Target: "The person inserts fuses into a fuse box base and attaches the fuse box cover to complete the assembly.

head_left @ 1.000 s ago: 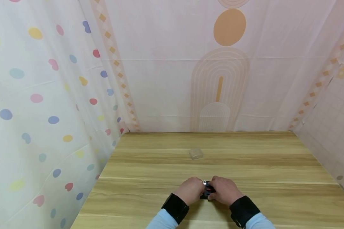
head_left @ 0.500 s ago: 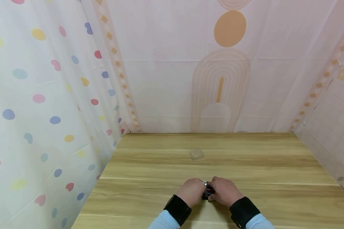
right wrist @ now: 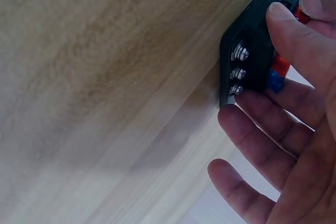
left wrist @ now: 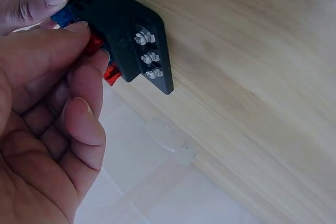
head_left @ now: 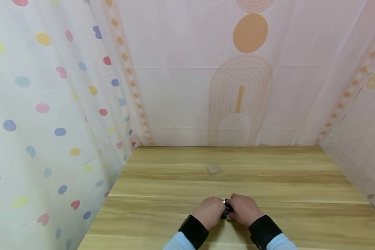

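Observation:
A black fuse block [head_left: 226, 209] with silver screw terminals [left wrist: 146, 38] along one side is between my two hands, close over the wooden table. Red and blue blade fuses stick out of it, among them a red fuse [right wrist: 282, 65] beside a blue fuse [right wrist: 275, 81]. My left hand [head_left: 210, 211] pinches another red fuse [left wrist: 95, 43] between thumb and forefinger, mostly covered by the fingertips. Steadying the block from the other side, my right hand [head_left: 245, 209] has its thumb [right wrist: 286, 24] on the housing and its fingers spread along the terminal side.
Beyond the hands, a small clear plastic piece [head_left: 214, 169] lies on the wooden table [head_left: 162, 180]. Patterned curtains [head_left: 175, 86] hang behind the table and along both sides. Each wrist wears a black band [head_left: 193, 230].
My left hand has shifted slightly to the right over the fuse block, covering more of it in the head view. The right hand keeps almost the same hold.

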{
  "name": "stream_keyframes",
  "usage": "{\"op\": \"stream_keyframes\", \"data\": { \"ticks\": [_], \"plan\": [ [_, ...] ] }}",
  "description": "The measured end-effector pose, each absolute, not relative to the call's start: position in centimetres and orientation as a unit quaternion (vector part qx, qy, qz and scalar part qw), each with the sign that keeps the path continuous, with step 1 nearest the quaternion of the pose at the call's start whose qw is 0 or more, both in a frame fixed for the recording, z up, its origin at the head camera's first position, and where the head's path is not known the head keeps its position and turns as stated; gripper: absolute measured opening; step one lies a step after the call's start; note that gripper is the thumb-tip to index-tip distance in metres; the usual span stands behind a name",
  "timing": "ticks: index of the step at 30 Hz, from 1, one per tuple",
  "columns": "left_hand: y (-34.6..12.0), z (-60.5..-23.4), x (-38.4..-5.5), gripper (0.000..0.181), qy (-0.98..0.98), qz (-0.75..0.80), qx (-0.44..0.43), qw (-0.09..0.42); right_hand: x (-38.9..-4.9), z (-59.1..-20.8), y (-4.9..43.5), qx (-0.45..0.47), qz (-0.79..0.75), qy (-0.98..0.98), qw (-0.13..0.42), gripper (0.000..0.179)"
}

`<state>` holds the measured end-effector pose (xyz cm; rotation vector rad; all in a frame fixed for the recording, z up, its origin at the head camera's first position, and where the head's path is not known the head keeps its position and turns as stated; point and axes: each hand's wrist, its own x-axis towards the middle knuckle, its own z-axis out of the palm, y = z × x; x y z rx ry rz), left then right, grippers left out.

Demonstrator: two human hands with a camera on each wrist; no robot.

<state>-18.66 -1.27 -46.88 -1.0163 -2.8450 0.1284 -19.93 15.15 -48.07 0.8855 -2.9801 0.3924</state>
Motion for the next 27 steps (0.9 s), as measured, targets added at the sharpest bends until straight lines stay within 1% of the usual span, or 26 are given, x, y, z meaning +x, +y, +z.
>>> {"op": "stream_keyframes", "data": {
  "ticks": [11,19,27],
  "plan": [
    [-1.64,-47.08,-19.32,0.017,-0.944,0.001,-0.329,0.03,-19.89,-47.88,15.26,0.295,0.125,-0.947,0.009,0.031],
    [-1.54,-47.08,-19.41,0.018,-0.939,0.011,-0.34,0.043,-19.91,-47.86,15.18,0.291,0.121,-0.949,0.001,0.03],
    [-1.5,-46.82,-19.37,0.015,-0.942,0.009,-0.335,0.029,-19.96,-47.96,15.21,0.294,0.121,-0.948,0.005,0.03]
  ]
}}
